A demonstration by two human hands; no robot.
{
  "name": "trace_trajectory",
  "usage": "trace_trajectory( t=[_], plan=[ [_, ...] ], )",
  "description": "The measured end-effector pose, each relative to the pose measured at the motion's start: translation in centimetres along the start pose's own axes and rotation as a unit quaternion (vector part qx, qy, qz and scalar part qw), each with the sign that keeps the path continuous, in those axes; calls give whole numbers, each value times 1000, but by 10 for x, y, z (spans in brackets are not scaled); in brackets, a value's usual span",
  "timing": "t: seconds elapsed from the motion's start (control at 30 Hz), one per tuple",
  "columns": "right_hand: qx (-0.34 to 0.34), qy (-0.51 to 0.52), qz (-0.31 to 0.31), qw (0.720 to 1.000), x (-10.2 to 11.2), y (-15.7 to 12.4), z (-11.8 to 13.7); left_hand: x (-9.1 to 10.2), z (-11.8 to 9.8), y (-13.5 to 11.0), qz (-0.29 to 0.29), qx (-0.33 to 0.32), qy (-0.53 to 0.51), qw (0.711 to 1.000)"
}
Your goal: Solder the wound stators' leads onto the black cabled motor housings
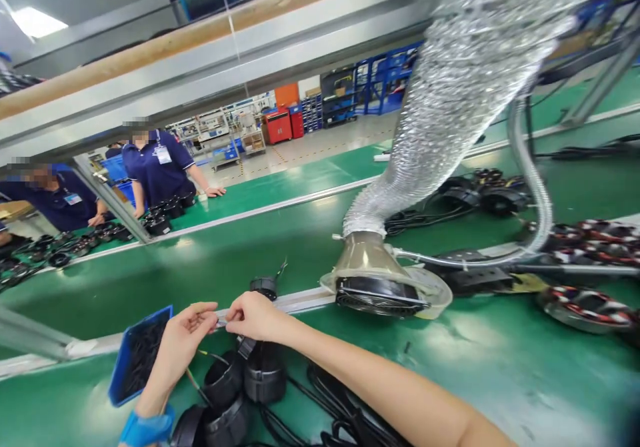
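My left hand, with a blue band at its wrist, is closed in a pinch in front of me. Close beside it, my right hand pinches too, and the fingertips of both meet at a small pale piece too small to name. Just below my hands stand several black round housings with thin coloured wires rising from some of them. Another small black part with wire ends lies beyond my right hand. Thick black cables lie coiled under my right forearm.
A blue bin of small black pieces sits left of my left hand. A fume hood hangs from a silver foil duct at right. Several wound coils lie far right. Two people work across the green bench.
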State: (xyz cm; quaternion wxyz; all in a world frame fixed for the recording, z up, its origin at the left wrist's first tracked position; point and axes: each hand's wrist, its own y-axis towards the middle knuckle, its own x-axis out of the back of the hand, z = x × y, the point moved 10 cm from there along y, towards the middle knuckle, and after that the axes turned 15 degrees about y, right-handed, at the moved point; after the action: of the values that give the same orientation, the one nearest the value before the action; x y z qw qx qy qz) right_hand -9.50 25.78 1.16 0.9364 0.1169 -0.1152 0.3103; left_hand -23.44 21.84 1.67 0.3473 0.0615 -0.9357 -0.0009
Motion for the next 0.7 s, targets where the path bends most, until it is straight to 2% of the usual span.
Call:
trace_trajectory(
  t=[0.1,0.27,0.37,0.47,0.57,0.63,0.7],
  plan=[
    [-11,-12,2,1000,3,0,0,-3,-3,0,5,-12,-9,1000],
    [-15,-27,1,1000,2,0,2,-18,-15,-3,44,-35,19,998],
    [-12,-41,10,999,2,1,1,-19,-24,-5,31,-61,53,996],
    [-7,-69,11,998,9,4,-2,-3,-28,-5,-29,-72,77,994],
    [-15,-127,-14,992,23,7,-6,25,-32,-7,-106,-85,125,983],
    [-26,-178,-33,983,34,6,-4,43,-32,-10,-141,-90,185,968],
    [-35,-233,-54,970,46,3,4,59,-26,-10,-152,-66,286,944]
  ],
)
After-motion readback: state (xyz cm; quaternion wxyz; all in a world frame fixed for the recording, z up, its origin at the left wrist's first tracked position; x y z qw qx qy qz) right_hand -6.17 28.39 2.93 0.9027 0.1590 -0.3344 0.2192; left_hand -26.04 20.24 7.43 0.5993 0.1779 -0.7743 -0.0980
